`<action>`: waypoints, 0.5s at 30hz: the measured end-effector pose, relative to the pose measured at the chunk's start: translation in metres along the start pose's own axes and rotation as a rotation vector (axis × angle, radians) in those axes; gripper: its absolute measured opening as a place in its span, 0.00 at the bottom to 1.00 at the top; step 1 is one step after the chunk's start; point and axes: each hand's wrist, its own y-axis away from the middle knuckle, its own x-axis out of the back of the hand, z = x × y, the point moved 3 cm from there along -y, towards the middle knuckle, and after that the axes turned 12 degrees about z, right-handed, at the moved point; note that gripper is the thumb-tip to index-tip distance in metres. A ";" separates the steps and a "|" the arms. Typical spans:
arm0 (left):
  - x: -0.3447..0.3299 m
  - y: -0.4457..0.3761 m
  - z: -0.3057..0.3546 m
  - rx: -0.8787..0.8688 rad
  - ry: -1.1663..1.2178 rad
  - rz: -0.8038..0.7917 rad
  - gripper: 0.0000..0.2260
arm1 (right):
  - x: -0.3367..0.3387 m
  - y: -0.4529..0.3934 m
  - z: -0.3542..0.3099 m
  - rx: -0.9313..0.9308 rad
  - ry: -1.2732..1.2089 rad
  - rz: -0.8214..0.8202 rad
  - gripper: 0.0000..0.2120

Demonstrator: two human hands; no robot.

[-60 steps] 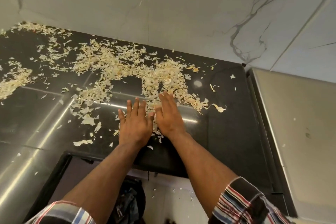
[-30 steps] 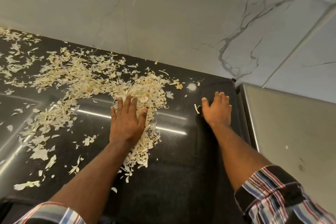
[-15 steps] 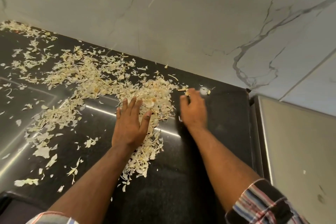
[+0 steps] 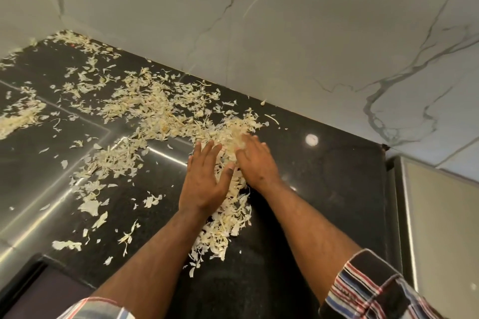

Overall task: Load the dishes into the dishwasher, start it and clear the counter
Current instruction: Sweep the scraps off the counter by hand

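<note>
Left hand [image 4: 203,184] and right hand [image 4: 256,163] flat, fingers straight, peel scraps [image 4: 228,217] heaped between them on counter [image 4: 324,189]

1. Black polished counter [image 4: 324,189] runs up against the marble wall, glossy, with streaks of light across its left side
2. Pale peel scraps [image 4: 155,111] lie strewn over its left and middle, thickest in a heap at centre, trailing toward the near edge
3. Left hand [image 4: 203,184] and right hand [image 4: 256,163] lie flat on that heap, side by side
</note>
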 end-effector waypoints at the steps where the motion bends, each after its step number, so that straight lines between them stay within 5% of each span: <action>1: 0.002 0.000 0.000 0.019 0.035 0.014 0.29 | -0.002 0.006 -0.008 0.007 -0.076 -0.015 0.27; 6: 0.034 0.004 -0.003 0.105 0.162 0.053 0.27 | 0.023 0.026 0.019 -0.224 -0.026 0.189 0.26; 9: 0.065 0.006 -0.016 0.120 0.103 0.083 0.25 | 0.009 0.043 0.010 -0.212 0.177 0.104 0.31; 15: 0.118 0.010 -0.055 0.146 0.031 0.135 0.24 | -0.053 0.047 -0.078 -0.082 0.009 -0.020 0.32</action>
